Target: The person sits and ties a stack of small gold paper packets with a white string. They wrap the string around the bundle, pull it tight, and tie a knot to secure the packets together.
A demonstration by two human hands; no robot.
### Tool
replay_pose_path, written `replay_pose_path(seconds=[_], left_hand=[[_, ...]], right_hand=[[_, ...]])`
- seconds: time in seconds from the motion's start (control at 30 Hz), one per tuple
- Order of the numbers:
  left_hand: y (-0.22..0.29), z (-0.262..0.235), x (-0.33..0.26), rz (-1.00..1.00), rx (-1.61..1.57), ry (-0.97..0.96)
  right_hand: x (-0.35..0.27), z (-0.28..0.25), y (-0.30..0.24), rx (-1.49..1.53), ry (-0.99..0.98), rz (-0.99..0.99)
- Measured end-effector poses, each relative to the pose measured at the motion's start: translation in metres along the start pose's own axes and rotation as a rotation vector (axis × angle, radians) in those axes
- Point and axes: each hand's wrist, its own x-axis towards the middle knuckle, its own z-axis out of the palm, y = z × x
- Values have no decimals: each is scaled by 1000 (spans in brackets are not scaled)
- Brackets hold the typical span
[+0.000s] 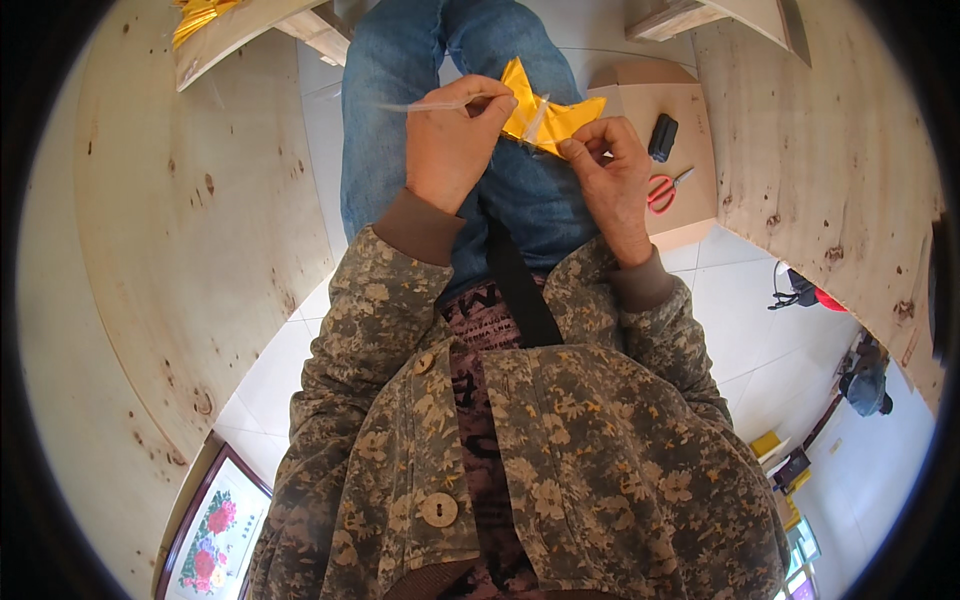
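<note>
A shiny gold folded-paper ingot (548,122) with two pointed ends is held above my jeans-clad thighs. A thin clear strip runs across its middle. My left hand (455,135) is closed in a pinch at the ingot's left side, and a pale translucent strip (405,106), like tape or plastic ribbon, sticks out leftward from behind its fingers. My right hand (612,170) pinches the lower right edge of the ingot between thumb and forefinger. Whether the left fingertips grip the paper as well as the strip is hard to make out.
Right of my knees stands a brown cardboard box (690,150) with red-handled scissors (668,190) and a small black object (662,137) on top. Wooden boards (190,220) flank me on both sides. More gold folded paper (205,15) lies at the far left.
</note>
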Motion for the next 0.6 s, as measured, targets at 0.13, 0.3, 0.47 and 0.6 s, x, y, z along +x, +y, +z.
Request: replay_pose_path(seconds=[0.13,0.3,0.47,0.6], left_hand=[[-4,1,-1,149,216,70],[-7,1,-2,10,141,64],[-17,6,-8,-34,-9,112],[-25,9,-9,-125,-63,104]], right_hand=[[-1,-2,-3,-30,-7,0],[2,1,-5,18,12,17],[-4,0,4,89,17,46],[-6,0,13,252,-13,187]])
